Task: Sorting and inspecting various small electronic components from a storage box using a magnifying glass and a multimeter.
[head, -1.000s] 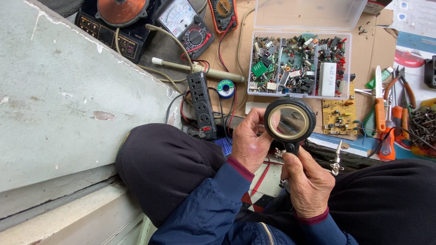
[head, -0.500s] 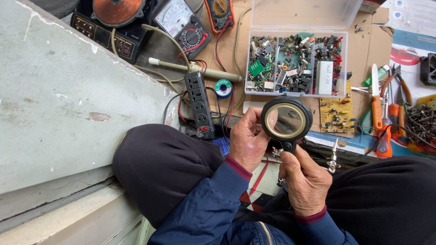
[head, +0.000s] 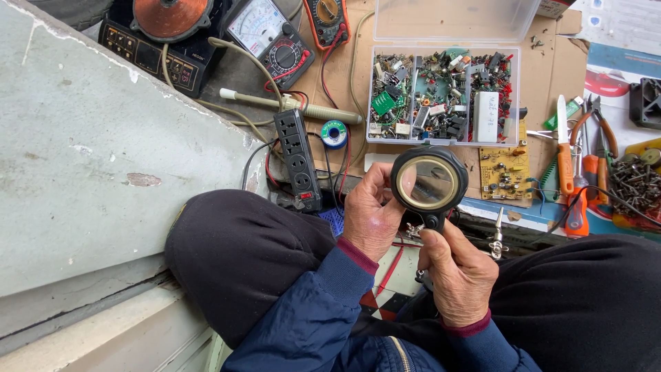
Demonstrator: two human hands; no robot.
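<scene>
Gripping a round black magnifier (head: 429, 182), both the left hand (head: 372, 219) and right hand (head: 458, 272) sit below a clear parts box (head: 444, 96)

Bare cardboard (head: 344, 76) at upper centre offers passage between the multimeters (head: 272, 38) and parts box (head: 444, 96). Right of centre, tools (head: 575, 165) and screws (head: 637, 186) crowd the way; the power strip (head: 297, 158) blocks the left.

Even soft daylight, sharp focus, perhaps slight edge distortion.

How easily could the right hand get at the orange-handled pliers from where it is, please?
Probably yes: the pliers lie uncovered on the floor beside the right hand, nothing between, but that hand first must release the magnifier.
</scene>
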